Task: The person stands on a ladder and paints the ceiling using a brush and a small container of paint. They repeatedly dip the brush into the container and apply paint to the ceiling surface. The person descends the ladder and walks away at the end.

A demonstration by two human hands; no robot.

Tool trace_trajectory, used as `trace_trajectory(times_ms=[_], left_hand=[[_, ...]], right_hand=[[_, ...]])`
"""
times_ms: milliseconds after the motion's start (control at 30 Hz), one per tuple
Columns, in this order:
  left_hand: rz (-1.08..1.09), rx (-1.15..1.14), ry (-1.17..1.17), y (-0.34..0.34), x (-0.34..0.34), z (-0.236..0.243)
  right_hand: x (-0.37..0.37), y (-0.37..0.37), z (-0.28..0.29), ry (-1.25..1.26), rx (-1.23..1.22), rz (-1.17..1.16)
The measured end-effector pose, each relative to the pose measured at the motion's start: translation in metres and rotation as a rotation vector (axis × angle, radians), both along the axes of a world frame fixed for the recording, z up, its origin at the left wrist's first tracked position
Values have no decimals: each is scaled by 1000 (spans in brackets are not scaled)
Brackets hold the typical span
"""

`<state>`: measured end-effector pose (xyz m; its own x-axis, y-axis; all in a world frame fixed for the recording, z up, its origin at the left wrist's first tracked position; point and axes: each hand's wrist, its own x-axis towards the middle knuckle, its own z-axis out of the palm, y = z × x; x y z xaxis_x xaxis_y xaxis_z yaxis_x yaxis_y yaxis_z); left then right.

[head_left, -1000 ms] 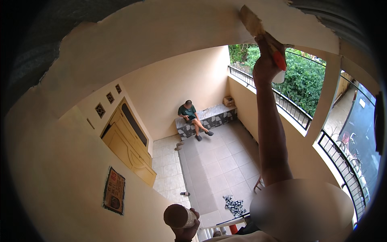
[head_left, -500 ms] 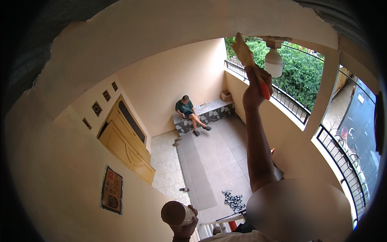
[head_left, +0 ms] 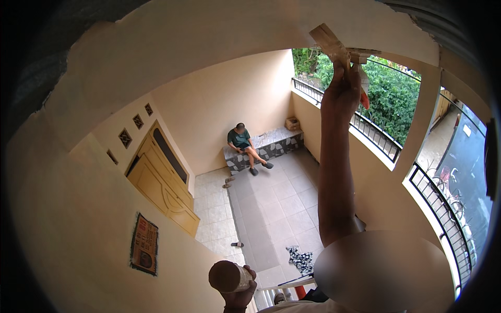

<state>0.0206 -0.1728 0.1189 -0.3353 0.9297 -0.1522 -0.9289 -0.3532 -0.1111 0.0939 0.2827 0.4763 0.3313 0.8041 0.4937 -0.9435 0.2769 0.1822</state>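
Both hands full. Right hand (head_left: 342,94) raised high, fingers closed round a wide flat brush (head_left: 329,40); bristle end points up-left of the knuckles, red handle end sticks out on the other side. Left hand (head_left: 244,293) low, gripping a cup-like container (head_left: 243,280) round its side, brown round end facing up-left; can't tell what, if anything, is inside. Brush head overlaps the pale beam (head_left: 235,31) above the right hand; touching or just short, can't tell. Lamp fitting (head_left: 365,56) just right of the right fingertips, partly hidden.

Step in hand looks like brushing the beam's lower edge. Next move seems to call for bristles flat on the beam, clear of the lamp fitting, container upright.

Between the hands, farther off: seated person (head_left: 239,138) on a patterned surface (head_left: 284,148). Wooden door (head_left: 167,182) up-left of the left hand; black-and-white cloth (head_left: 300,259) on the floor (head_left: 292,201) to its right.
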Motion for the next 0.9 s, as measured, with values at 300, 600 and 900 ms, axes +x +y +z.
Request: trace_trajectory(times_ms=[300, 600, 900], left_hand=[[-7, 7, 31, 0, 0, 0], [5, 37, 33, -7, -1, -5], [31, 71, -62, -23, -6, -13]], right_hand=[[-24, -11, 0, 8, -219, 26], [3, -3, -31, -82, -177, -270], [40, -12, 29, -743, -54, -1406]])
